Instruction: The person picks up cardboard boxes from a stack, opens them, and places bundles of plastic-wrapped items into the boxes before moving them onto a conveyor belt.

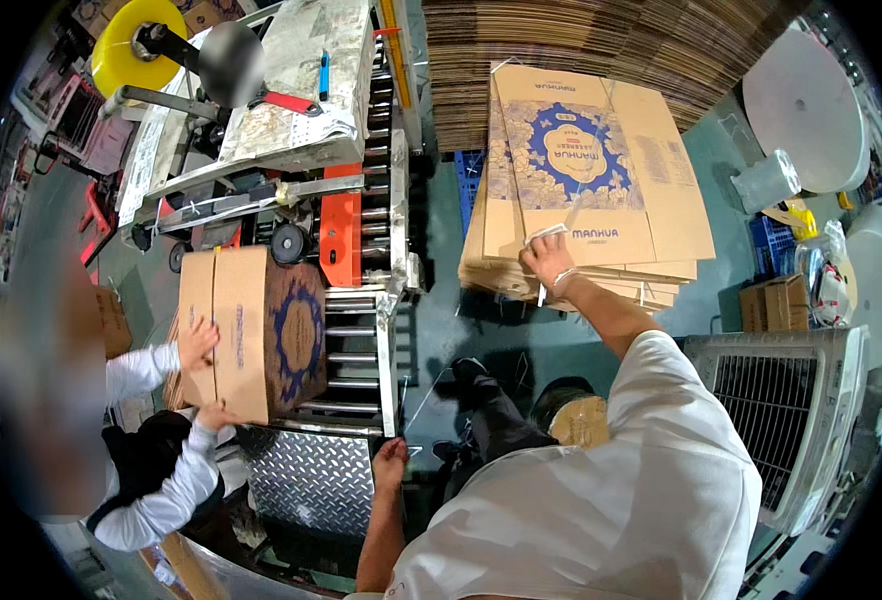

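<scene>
A stack of flattened cardboard cartons (666,235) with blue and gold printing lies ahead on my right. At its near edge my right hand (548,258) is closed on a pale packing strap (546,234), its fingers against the top carton. Lower and to the left, my left hand (391,462) is closed in a pinch beside the end of the roller conveyor (386,365). What those fingers hold, if anything, is too small to name; a thin white strip shows beside them. On the rollers sits a closed printed carton (241,335), touched by both hands of a co-worker (166,400).
A taping machine (291,110) with a yellow tape roll (138,45) stands over the conveyor. A diamond-plate step (311,480) adjoins its near end. Behind the carton stack rises a tall pile of flat cardboard (581,40). A white grilled unit (776,420) stands at right.
</scene>
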A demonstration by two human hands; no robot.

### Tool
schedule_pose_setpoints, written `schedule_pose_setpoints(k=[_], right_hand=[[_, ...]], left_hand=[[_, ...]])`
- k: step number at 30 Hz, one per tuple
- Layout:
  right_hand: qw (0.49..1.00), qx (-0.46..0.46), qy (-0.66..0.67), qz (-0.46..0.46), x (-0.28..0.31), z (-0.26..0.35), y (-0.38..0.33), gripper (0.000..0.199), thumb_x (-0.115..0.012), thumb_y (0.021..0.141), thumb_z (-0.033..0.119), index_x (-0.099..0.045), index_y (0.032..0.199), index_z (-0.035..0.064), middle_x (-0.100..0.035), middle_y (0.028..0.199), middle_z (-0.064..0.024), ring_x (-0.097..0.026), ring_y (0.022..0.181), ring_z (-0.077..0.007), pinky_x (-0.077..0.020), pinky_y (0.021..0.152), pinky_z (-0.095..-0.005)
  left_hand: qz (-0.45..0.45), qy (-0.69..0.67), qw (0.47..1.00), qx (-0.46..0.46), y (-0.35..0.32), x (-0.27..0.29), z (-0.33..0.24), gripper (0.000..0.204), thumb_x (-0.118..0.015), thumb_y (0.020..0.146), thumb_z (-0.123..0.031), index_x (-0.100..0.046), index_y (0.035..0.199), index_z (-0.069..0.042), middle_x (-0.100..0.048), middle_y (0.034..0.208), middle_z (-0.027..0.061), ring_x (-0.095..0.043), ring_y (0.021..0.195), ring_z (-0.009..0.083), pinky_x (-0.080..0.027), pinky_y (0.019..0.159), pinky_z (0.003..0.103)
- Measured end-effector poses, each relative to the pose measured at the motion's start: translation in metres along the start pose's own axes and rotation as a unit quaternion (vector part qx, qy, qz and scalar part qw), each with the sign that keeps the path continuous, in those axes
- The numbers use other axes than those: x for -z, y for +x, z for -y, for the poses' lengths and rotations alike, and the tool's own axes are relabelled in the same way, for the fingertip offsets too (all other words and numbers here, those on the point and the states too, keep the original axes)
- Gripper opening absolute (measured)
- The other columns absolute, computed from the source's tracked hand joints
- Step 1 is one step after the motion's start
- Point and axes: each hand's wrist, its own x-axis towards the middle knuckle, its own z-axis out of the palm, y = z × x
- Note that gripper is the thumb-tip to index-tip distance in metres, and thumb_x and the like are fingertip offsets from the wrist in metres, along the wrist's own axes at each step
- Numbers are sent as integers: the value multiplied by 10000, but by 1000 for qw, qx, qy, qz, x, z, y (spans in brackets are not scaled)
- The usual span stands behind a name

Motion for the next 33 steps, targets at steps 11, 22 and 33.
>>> schedule_pose_setpoints(k=[11,22,33], right_hand=[[970,139,184,-81,325,66,-72,269,-605,633,108,-513,874,31,-561,789,-130,-550,794,-302,-466,676,-380],[744,-212,81,-629,451,-9,-82,429,-564,841,305,-505,1080,-46,-552,1012,-182,-522,953,-307,-404,837,-372],[379,-15,913,-150,319,239,86,457,-411,893,466,-491,1115,74,-550,1053,-45,-489,1007,-185,-376,878,-320]], left_hand=[[39,169,871,-460,-100,-106,-217,647,-726,694,-197,-421,1232,-11,-493,1152,177,-468,1092,271,-364,924,344],[-154,-184,792,-561,-230,63,-237,312,-700,730,-113,-566,971,32,-598,927,70,-549,806,133,-442,749,276],[-381,-320,657,-567,-355,226,-18,351,-493,888,-303,-481,1109,-31,-535,1069,72,-508,991,165,-400,852,310]])
